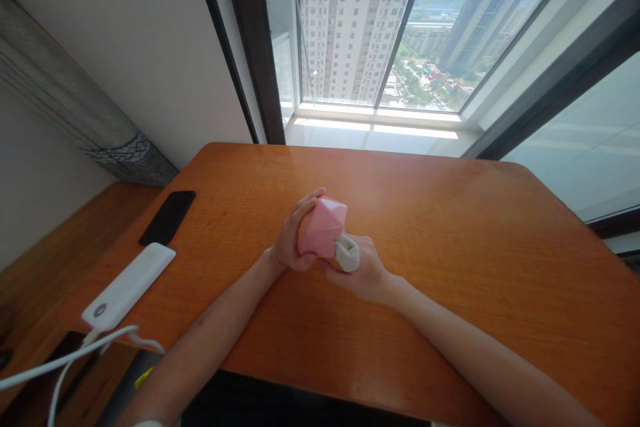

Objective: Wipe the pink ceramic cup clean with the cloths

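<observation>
Over the middle of an orange wooden table (450,233) I hold a pink faceted object (324,227) between both hands. My left hand (293,240) wraps its fingers around the pink object's left side. My right hand (363,270) grips a white cylindrical part (348,255) that joins the pink object at its lower right. Both hands are closed. What lies under the pink object is hidden.
A black phone (167,217) lies flat near the table's left edge. A white power bank (129,287) with a white cable (65,360) sits at the front left corner. Large windows stand beyond the far edge, with a lower wooden surface at left.
</observation>
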`<state>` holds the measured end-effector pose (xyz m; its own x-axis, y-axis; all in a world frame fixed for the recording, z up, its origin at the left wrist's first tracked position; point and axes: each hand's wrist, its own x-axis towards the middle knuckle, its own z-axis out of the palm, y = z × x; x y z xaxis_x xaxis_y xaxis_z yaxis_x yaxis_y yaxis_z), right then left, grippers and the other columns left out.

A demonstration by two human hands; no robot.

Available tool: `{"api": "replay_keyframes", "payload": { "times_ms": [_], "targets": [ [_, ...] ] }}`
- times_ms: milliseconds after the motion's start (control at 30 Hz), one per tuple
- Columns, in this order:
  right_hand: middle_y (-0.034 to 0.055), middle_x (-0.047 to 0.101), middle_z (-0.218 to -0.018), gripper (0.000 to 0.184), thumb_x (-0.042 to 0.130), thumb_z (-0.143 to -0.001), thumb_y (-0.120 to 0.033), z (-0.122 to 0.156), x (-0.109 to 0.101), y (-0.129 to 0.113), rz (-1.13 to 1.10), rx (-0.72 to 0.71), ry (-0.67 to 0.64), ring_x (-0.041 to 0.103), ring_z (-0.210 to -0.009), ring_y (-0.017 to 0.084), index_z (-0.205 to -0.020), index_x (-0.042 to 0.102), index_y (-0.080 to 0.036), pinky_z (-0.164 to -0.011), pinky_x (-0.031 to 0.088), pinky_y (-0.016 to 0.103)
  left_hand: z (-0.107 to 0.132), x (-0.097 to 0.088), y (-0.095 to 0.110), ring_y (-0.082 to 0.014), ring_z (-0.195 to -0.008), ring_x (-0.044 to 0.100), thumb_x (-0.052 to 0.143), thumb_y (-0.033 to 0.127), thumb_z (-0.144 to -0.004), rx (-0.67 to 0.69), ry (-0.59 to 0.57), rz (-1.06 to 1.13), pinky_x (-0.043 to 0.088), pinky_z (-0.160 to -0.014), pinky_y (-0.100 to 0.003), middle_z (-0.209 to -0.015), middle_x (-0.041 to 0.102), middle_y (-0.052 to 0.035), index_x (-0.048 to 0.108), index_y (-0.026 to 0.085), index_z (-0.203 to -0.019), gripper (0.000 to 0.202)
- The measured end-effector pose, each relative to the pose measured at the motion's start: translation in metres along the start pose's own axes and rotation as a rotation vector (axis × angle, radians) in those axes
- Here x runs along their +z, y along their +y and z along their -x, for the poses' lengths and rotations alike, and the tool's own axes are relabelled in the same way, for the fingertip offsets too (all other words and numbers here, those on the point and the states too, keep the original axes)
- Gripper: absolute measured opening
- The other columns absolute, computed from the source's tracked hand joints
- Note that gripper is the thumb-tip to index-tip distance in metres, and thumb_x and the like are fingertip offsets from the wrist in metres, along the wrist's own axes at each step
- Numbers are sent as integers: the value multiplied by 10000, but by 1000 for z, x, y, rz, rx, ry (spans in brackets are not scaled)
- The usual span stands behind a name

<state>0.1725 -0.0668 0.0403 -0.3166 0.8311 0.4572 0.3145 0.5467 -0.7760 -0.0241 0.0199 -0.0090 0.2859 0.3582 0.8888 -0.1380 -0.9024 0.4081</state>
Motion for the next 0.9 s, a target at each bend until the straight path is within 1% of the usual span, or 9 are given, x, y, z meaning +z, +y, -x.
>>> {"api": "replay_keyframes", "payload": {
  "times_ms": [100, 200, 333, 400, 500, 600, 700, 800, 900],
  "targets": [
    [-27, 585, -688, 257, 862, -859, -389, -4, -6, -15, -322, 262, 10, 455, -589, 137, -808, 660, -239, -572, 407, 299, -1, -2, -1, -456, -1648, 415, 627, 800, -938, 44, -28, -48, 444, -1285, -678, -1804, 363, -189, 288, 286, -1756, 1024],
    [-44, 573, -656, 346, 955, -792, -441, -8, -12, -23, -604, 481, -12, 439, -566, 122, -897, 714, -216, -513, 371, 267, -2, -2, 0, -460, -1665, 386, 609, 834, -932, 67, -53, -63, 451, -1282, -685, -1817, 337, -161, 284, 317, -1758, 1028],
    [-5, 719, -832, 480, 1020, -690, -382, -14, -13, -23, -914, 665, 75, 588, -683, 136, -1061, 773, -202, -596, 490, 239, -4, -1, 3, -455, -1665, 387, 607, 825, -939, 66, -76, -59, 471, -1269, -683, -1808, 340, -180, 287, 294, -1764, 1032],
    [21, 775, -943, 528, 1015, -685, -373, -16, -13, -23, -1058, 752, 114, 667, -767, 156, -1126, 780, -203, -677, 559, 246, -5, -2, 4, -449, -1655, 407, 620, 781, -955, 71, -111, -86, 462, -1275, -680, -1800, 353, -197, 299, 270, -1765, 1010],
    [38, 800, -1010, 543, 1007, -696, -378, -17, -11, -24, -1197, 826, 134, 714, -819, 174, -1160, 785, -204, -721, 599, 255, -7, -4, 4, -445, -1613, 468, 638, 750, -961, 72, -143, -102, 492, -1249, -660, -1776, 388, -216, 324, 252, -1759, 992],
    [30, 781, -979, 525, 1005, -728, -400, -16, -8, -22, -1182, 797, 135, 697, -803, 168, -1164, 782, -209, -706, 590, 252, -5, -5, 2, -438, -1556, 531, 634, 769, -952, 65, -126, -104, 531, -1211, -641, -1724, 449, -227, 362, 239, -1740, 988],
    [18, 737, -911, 477, 980, -784, -482, -11, -5, -20, -1004, 672, 127, 636, -751, 157, -1112, 764, -212, -661, 550, 258, -1, -3, 2, -432, -1524, 555, 615, 791, -945, 40, -75, -76, 533, -1204, -655, -1695, 481, -213, 385, 262, -1720, 966],
    [-16, 638, -752, 412, 926, -844, -545, -5, -2, -19, -700, 477, 21, 525, -644, 135, -956, 720, -206, -575, 458, 258, 1, 0, 1, -423, -1516, 552, 620, 784, -946, 12, -27, -11, 514, -1222, -661, -1679, 501, -210, 409, 248, -1700, 949],
    [-19, 627, -733, 337, 866, -905, -492, -2, -2, -17, -396, 177, -89, 527, -635, 138, -895, 676, -215, -585, 441, 271, 2, 1, 2, -419, -1513, 547, 617, 782, -951, -7, -14, 46, 495, -1239, -650, -1671, 510, -211, 419, 227, -1690, 945]
  ]
}}
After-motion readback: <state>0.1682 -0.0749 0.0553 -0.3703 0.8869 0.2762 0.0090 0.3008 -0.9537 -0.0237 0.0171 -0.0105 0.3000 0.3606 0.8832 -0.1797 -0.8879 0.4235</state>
